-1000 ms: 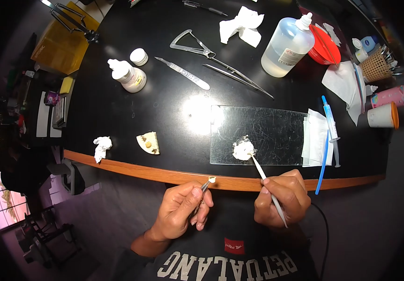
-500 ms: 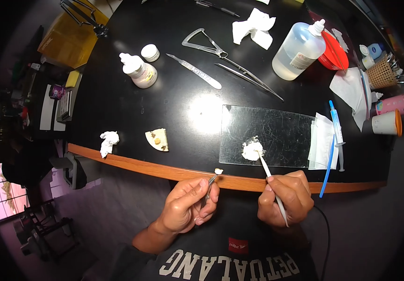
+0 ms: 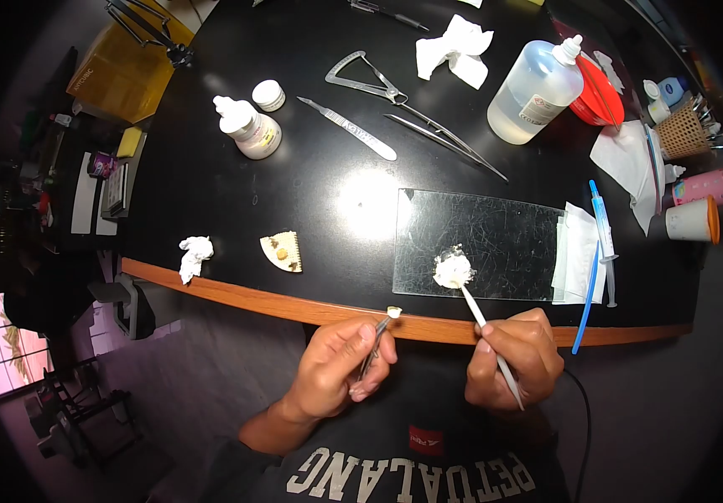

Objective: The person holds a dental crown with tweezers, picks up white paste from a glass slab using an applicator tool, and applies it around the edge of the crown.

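- One metal instrument (image 3: 376, 347) is held in the left hand (image 3: 338, 369), in front of the near edge of the table (image 3: 328, 260).
- The left fingers are closed on it, the shaft pinched against the thumb.
- A small pale piece (image 3: 394, 311) is carried at the instrument's tip, seen over the trim of the near edge; how it is gripped there cannot be told.
- A white spatula (image 3: 493, 345) is held pen-like in the right hand (image 3: 517, 362), the fingers folded closely around its shaft.
- The spatula's tip is placed at the near side of a white paste (image 3: 454, 268).
- The paste is spread on a glass slab (image 3: 512, 243), set by the near edge, right of its middle.
- Beside the slab's right end, white paper (image 3: 578, 251) and a syringe (image 3: 602, 220) are laid.
- Toward the near left corner, a fan-shaped piece (image 3: 283, 251) and a crumpled tissue (image 3: 195, 256) are placed.
- Nearer the far edge, a scalpel (image 3: 349, 130), a caliper (image 3: 374, 80) and tweezers (image 3: 447, 145) are laid between a dropper bottle (image 3: 249, 132) and a large bottle (image 3: 529, 96).
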The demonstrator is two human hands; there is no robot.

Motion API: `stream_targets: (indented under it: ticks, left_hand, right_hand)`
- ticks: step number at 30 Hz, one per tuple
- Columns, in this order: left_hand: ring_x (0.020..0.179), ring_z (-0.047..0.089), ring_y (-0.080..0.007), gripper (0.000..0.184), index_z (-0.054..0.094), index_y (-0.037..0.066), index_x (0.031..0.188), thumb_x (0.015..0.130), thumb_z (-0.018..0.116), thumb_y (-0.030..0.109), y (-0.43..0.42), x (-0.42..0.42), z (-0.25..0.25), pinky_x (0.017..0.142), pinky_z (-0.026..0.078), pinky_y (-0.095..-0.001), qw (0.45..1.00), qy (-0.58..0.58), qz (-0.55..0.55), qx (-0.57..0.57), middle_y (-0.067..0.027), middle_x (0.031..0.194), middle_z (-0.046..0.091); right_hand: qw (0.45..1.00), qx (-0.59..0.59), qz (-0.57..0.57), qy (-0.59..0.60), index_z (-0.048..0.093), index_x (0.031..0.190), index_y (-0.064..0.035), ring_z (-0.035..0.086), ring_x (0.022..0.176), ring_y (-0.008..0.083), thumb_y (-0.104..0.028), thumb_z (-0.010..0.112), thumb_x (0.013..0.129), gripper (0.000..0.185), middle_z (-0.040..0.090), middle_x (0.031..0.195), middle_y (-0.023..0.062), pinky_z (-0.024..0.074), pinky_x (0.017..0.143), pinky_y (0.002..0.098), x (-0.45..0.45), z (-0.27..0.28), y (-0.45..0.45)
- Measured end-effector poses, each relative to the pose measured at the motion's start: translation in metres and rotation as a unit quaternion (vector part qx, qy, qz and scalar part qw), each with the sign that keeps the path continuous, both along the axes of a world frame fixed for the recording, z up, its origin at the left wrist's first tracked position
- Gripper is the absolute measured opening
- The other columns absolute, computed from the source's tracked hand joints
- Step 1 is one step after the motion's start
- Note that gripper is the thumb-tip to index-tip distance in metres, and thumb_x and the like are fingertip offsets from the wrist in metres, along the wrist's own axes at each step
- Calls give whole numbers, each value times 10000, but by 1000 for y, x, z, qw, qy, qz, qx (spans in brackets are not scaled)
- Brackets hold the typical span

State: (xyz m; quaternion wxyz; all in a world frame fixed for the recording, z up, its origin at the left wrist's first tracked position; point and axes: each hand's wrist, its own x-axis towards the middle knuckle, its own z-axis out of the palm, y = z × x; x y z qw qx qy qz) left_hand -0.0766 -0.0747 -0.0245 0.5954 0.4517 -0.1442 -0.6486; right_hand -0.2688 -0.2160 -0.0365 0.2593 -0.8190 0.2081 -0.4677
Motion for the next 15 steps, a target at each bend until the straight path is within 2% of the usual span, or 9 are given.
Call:
stream_targets:
  ticks: [1,2,5,8,11,15]
  left_hand:
    - [459,412,-78,434,627,-11,988,1175,430,328,0,-2,1,455,363,-224,997,-71,-4,-8,-48,607,526]
    - [520,501,-57,349,658,-30,1091,1176,463,247,5,-6,-5,494,397,-200,997,-71,12,-38,-56,711,632]
    - [557,558,-61,269,705,-57,1151,1145,535,151,5,-13,-2,520,443,-194,985,-162,39,-48,-70,742,683]
    - [598,605,-63,238,743,-55,1205,1112,603,114,6,-10,-2,539,472,-189,976,-208,44,-52,-88,796,737]
    - [591,633,-122,321,763,-67,1165,1107,628,218,5,-5,4,559,509,-236,969,-242,30,-31,-145,800,745]
    - [588,629,-118,311,770,-61,1177,1101,635,209,3,-3,5,557,509,-238,965,-256,23,-41,-151,814,755]
  right_hand:
    - [1000,9,-2,-11,719,995,5,628,631,194,60,690,746,256,701,825,88,504,545,290,1,0,0]
    - [1000,18,-6,-22,717,986,3,628,621,192,58,687,745,249,698,813,86,502,542,291,2,1,0]
    - [999,23,-23,-2,716,970,-2,629,619,190,56,682,745,235,690,791,79,504,542,295,2,3,-4]
    - [999,15,-15,26,718,966,-5,630,625,190,55,680,746,231,687,784,75,510,547,299,-1,5,-5]
    - [999,8,-3,36,724,980,-10,633,638,190,65,687,743,251,694,807,75,519,559,297,-1,3,-3]
    - [999,0,12,40,729,1003,-6,640,664,197,82,707,730,288,701,839,81,533,573,297,2,3,-3]
